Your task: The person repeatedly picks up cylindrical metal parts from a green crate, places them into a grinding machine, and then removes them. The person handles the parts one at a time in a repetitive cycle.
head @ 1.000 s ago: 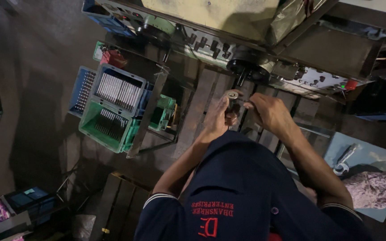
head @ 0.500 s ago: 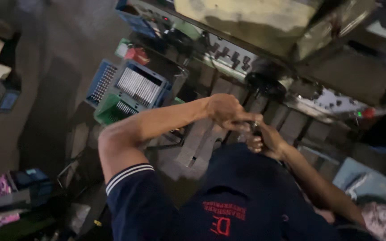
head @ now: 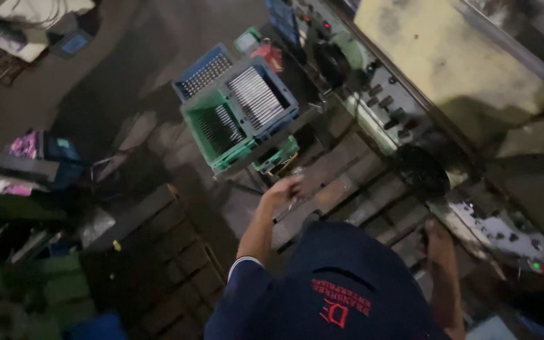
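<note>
Your left hand (head: pixel 284 187) has swung from the machine toward the blue crate (head: pixel 262 97), fingers closed around a small metal part; right hand's (head: pixel 437 234) grip unclear

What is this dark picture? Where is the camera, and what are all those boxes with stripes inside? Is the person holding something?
The camera sits on a person's head and looks straight down, so you see their dark blue shirt at the bottom and their two arms stretching out.

The left hand reaches toward the crates and seems to pinch something small and shiny, but it is too blurry to say what. The right hand rests near the edge of a big machine that has knobs and little lights.

The striped boxes are plastic crates: a blue crate and a green crate, both filled with rows of thin metal pieces standing side by side. Another blue crate sits behind them.

Under the arms are wooden planks, like a pallet to stand on.
</note>
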